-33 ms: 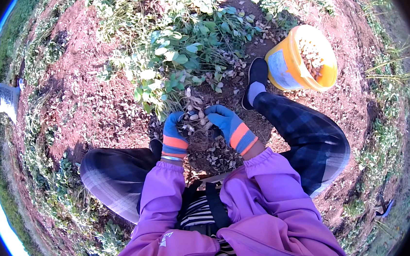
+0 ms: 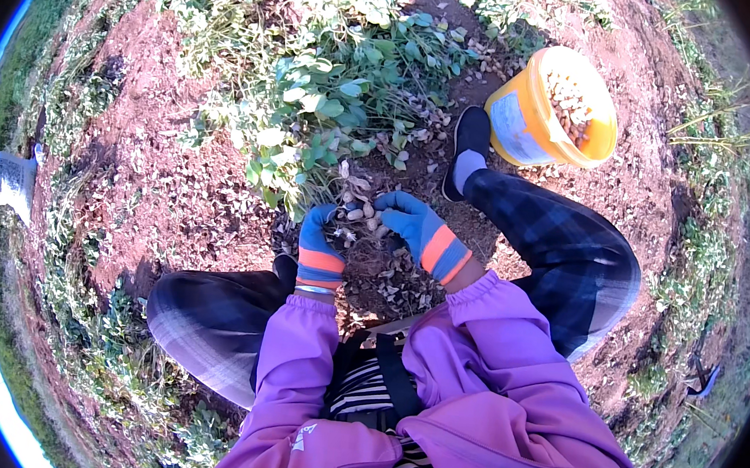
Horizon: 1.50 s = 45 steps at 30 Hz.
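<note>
My left hand [image 2: 322, 240] grips the peanut plant [image 2: 296, 172], probably steadying its pods [image 2: 369, 216] beside my right hand [image 2: 415, 227], whose closure I cannot tell.

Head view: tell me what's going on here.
A seated person wearing gloves is working at a clump of peanuts. The left grip is at the clump's left side, the right grip at its right; how firmly either closes isn't clear. Leafy green plants lie just ahead. A yellow bucket, partly filled with loose pods, stands beside the right shoe.
</note>
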{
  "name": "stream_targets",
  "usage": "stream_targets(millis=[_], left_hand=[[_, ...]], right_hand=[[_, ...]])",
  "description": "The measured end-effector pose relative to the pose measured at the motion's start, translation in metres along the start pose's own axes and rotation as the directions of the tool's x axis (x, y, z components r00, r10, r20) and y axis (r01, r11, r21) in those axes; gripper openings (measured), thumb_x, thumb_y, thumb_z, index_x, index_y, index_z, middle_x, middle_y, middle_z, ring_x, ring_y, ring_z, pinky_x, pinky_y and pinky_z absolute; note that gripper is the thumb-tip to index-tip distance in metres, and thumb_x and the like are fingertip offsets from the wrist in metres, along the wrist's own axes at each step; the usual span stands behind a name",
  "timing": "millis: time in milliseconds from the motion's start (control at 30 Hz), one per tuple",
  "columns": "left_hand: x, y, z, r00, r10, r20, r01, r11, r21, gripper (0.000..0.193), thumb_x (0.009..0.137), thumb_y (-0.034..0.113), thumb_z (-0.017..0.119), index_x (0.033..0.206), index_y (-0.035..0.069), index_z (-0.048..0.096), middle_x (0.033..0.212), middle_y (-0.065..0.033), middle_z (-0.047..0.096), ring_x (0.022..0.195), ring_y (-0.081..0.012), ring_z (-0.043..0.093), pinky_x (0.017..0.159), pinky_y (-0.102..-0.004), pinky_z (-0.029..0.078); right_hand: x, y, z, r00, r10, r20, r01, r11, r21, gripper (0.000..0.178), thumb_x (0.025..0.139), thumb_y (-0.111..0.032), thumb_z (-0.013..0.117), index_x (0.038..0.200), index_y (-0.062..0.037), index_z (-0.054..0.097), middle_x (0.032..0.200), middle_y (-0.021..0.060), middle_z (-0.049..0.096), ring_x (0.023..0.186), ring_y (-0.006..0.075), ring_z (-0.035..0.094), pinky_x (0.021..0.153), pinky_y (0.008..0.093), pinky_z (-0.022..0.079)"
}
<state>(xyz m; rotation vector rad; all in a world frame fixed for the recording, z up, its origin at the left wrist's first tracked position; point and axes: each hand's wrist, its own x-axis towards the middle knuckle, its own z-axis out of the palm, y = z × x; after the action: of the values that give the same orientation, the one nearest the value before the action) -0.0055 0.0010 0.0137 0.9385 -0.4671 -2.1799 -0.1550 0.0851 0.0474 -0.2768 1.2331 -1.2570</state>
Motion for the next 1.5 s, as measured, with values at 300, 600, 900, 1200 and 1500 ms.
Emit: stream_targets(millis=[300,600,900,1200,1500], left_hand=[[-0.004,0.000,0.007,0.998,-0.058,0.011,0.059,0.997,-0.054,0.011,0.080,0.009,0.048,0.081,0.005,0.057,0.080,-0.0039,0.059,0.071,-0.0125,0.056,0.067,-0.0251,0.046],[-0.002,-0.007,-0.006,0.992,0.053,0.112,-0.074,0.979,0.190,0.011,0.081,0.004,0.047,0.087,0.005,0.056,0.084,-0.0029,0.058,0.069,-0.0088,0.054,0.060,-0.0214,0.045],[-0.003,-0.005,0.002,0.999,-0.036,0.034,0.033,0.996,0.087,0.014,0.084,0.009,0.044,0.087,0.005,0.057,0.082,-0.0032,0.060,0.069,-0.0100,0.056,0.059,-0.0222,0.046],[-0.004,-0.005,0.001,0.996,0.052,0.072,-0.059,0.993,0.098,0.014,0.085,0.008,0.042,0.090,0.006,0.055,0.084,-0.0029,0.059,0.071,-0.0097,0.056,0.062,-0.0222,0.046],[-0.001,-0.008,-0.007,0.985,0.157,0.072,-0.168,0.968,0.187,0.014,0.084,0.005,0.041,0.091,0.005,0.054,0.090,-0.0033,0.057,0.079,-0.0105,0.054,0.072,-0.0246,0.045]], right_hand=[[-0.003,-0.009,0.015,0.997,-0.025,-0.074,0.017,0.994,-0.111,0.020,0.076,-0.016,0.062,0.091,-0.0036,0.057,0.069,0.0004,0.054,0.057,0.0080,0.047,0.049,0.0229,0.038],[0.012,0.013,0.000,0.890,-0.421,-0.176,0.289,0.819,-0.496,0.020,0.072,-0.015,0.065,0.086,-0.0032,0.056,0.063,0.0033,0.054,0.054,0.0099,0.048,0.051,0.0249,0.041],[0.008,0.007,-0.007,0.882,-0.389,-0.268,0.255,0.870,-0.423,0.018,0.078,-0.018,0.059,0.087,-0.0027,0.058,0.074,0.0042,0.057,0.066,0.0097,0.049,0.059,0.0260,0.042],[0.004,0.006,-0.003,0.992,-0.078,-0.097,0.072,0.996,-0.060,0.018,0.079,-0.015,0.058,0.092,-0.0043,0.057,0.080,0.0018,0.056,0.067,0.0080,0.049,0.058,0.0245,0.043],[-0.011,-0.011,0.014,0.990,-0.136,0.036,0.136,0.991,0.013,0.020,0.076,-0.007,0.061,0.093,-0.0038,0.052,0.082,-0.0001,0.054,0.074,0.0087,0.053,0.064,0.0224,0.044]])
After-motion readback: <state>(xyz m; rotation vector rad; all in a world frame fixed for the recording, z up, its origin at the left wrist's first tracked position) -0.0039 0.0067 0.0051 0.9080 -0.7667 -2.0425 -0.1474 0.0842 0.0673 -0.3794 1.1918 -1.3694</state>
